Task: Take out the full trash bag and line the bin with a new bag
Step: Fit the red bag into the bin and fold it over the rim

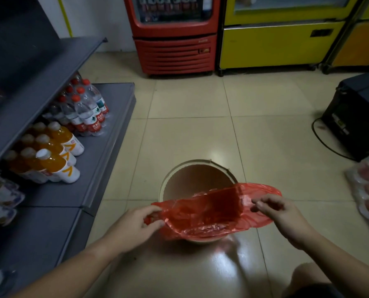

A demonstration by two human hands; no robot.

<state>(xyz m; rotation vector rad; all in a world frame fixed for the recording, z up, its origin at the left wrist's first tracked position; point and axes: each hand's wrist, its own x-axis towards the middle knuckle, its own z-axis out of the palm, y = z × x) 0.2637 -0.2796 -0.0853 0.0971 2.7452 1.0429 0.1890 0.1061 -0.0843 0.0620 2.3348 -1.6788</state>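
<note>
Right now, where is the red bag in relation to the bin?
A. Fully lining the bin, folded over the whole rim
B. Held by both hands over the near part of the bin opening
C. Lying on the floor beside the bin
B: the left hand and right hand each pinch an edge of the red bag, spread over the near side of the bin, whose far rim is bare.

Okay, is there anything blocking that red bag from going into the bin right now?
Nothing visible does. The red bag is held over the near rim of the bin by the left hand and right hand. The far part of the bin's opening shows bare, with no old bag or trash in it.
</note>
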